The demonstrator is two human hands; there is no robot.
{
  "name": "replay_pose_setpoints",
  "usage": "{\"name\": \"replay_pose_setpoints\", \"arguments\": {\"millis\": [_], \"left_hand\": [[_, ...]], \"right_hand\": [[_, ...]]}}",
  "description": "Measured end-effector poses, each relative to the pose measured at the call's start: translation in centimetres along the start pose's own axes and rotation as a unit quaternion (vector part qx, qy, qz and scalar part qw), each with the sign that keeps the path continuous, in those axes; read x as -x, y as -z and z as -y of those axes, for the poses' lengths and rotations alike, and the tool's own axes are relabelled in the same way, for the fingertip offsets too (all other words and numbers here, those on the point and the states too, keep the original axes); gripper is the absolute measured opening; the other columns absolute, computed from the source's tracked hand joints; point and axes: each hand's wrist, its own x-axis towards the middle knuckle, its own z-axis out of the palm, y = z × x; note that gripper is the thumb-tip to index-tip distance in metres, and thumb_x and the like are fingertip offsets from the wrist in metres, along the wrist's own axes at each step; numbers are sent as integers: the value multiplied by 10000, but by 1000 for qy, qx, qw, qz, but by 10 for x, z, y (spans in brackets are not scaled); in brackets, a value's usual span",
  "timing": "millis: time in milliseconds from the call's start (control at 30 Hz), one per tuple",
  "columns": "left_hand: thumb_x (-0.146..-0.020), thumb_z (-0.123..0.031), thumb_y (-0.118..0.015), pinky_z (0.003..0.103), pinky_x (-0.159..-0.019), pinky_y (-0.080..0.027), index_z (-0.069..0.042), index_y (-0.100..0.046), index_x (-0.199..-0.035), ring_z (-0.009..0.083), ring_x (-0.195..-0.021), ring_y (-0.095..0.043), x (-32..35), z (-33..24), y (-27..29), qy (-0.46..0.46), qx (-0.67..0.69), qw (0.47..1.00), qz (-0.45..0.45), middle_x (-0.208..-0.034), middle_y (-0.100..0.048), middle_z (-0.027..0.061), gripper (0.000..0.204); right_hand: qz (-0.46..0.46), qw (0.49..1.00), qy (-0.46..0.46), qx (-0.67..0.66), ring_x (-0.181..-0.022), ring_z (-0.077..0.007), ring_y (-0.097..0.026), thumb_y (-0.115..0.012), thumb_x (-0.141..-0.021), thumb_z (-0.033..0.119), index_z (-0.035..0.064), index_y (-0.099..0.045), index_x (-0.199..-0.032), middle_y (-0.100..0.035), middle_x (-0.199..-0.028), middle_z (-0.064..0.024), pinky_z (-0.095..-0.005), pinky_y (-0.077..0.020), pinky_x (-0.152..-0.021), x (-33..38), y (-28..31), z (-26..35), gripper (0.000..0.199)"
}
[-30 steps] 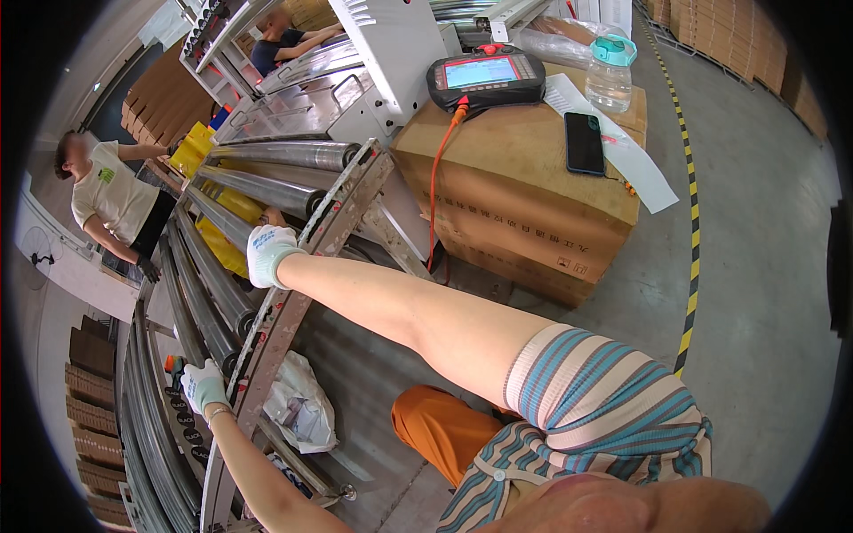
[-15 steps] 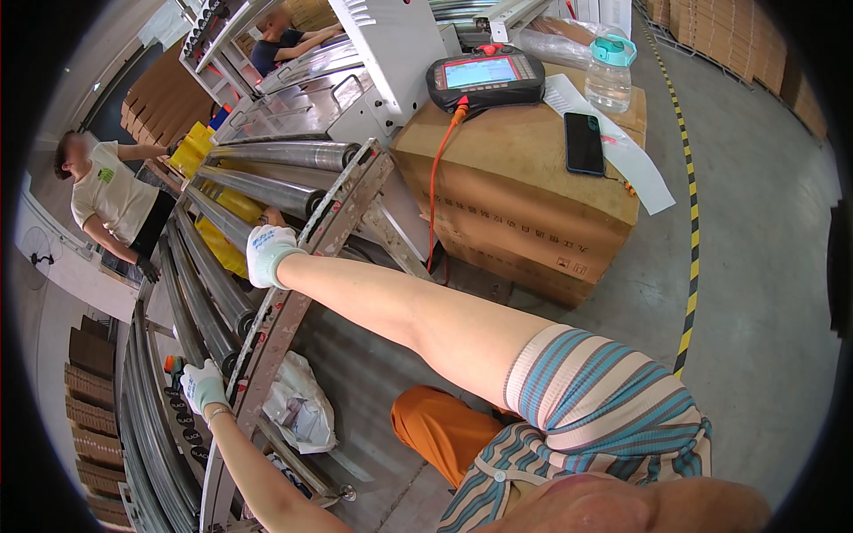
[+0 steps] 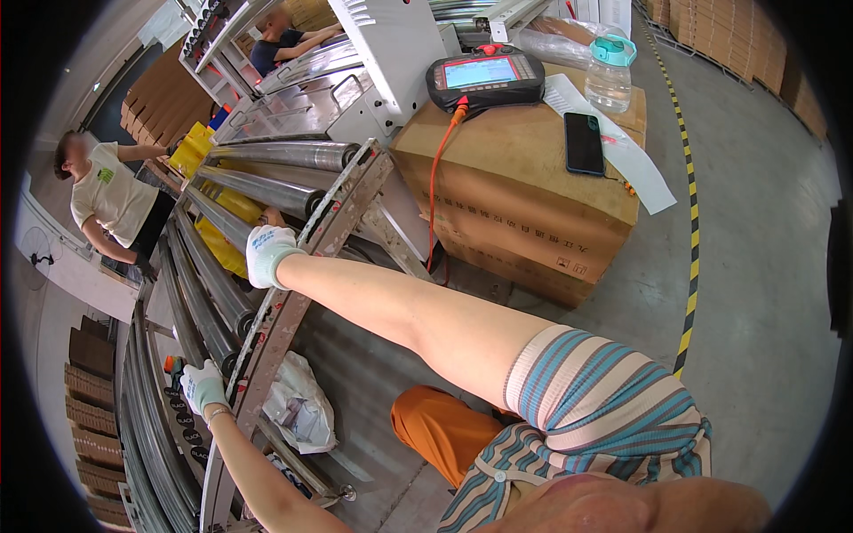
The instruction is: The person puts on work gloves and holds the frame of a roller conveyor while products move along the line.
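Both my hands wear white knit gloves with blue print and are at the side rail (image 3: pixel 275 333) of a roller conveyor. My right hand (image 3: pixel 269 256) is curled at the rail's inner edge, close to the end of a steel roller (image 3: pixel 218 218). Just beyond its glove shows a skin-coloured patch that I cannot make out. Nearer to me, my left hand (image 3: pixel 203 385) is closed at the same rail, its fingers bent away and partly hidden. Beside it is a small red and green thing (image 3: pixel 173 364).
A co-worker (image 3: pixel 120 195) stands across the rollers; another person (image 3: pixel 275 44) is farther back. To the right, a cardboard box (image 3: pixel 515 195) bears a handheld tester (image 3: pixel 486 78), phone (image 3: pixel 584 144) and water bottle (image 3: pixel 609 80). An orange cable (image 3: pixel 434 195) hangs down. A white plastic bag (image 3: pixel 302 404) lies below the rail.
My hands have stayed in place at the rail. The co-worker across the rollers has shifted very slightly.
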Motion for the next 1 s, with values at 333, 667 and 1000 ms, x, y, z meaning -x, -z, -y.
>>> {"name": "replay_pose_setpoints", "arguments": {"millis": [333,667,1000], "left_hand": [[-796,-362,-535,433,-852,-435,22,-518,-1093,364,-1010,-541,-1,0,-1,-1,-5,1000,-7,-1110,-533,236,486],[-790,-358,-541,432,-849,-437,20,-522,-1085,362,-1011,-541,1,-2,1,3,2,1000,-5,-1102,-537,235,480],[-787,-361,-530,440,-839,-436,23,-520,-1087,369,-999,-543,-3,3,-4,-2,5,1000,-7,-1108,-528,236,487]], "right_hand": [[-1,1000,-2,-6,-1011,-244,-583,-648,-697,267,35,-586,-1095,-578,-1100,-102,-404,-473,-742,-1,-1,0,465],[13,1000,-2,-21,-1043,-260,-564,-646,-709,290,28,-571,-1115,-561,-1129,-115,-420,-467,-768,-1,-1,-1,489],[22,1000,4,-21,-1078,-271,-540,-638,-724,296,23,-544,-1152,-540,-1161,-125,-437,-456,-791,1,2,0,516]]}}
